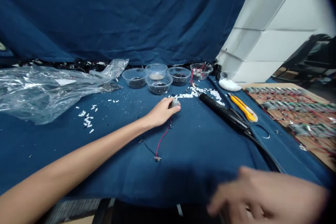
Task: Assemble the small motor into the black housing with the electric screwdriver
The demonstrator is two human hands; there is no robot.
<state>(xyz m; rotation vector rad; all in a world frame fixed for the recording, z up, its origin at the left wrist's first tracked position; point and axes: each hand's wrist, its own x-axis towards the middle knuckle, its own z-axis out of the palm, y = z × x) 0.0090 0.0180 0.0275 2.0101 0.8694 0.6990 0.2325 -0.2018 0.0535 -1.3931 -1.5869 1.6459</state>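
The fingertips (168,101) of the left hand (159,112) are closed around a small grey motor (175,103), which sits low on the blue cloth (196,147). The grip is only at the tips, so the round body could roll or slip out.

A red wire (163,138) and a black wire (147,148) trail from the motor back toward the person and end in a small metal tip (157,158). If the motor is lifted quickly, these thin leads may drag on the cloth, catch under the forearm, or tear at their joint.

Just beyond the motor lie scattered white bits (195,92), and behind them a cluster of clear bowls (159,84). A sweep of the wrist could scatter the bits or tip a bowl.

Right of the motor, a black soldering iron (223,111) and a yellow knife (244,107) lie near. A loose wire or finger could brush the iron's tip, and I cannot tell whether it is hot.

Well nearer the person than the motor, the right hand (262,196) is blurred. I cannot tell how its fingers are set, and it may knock the iron's cord.
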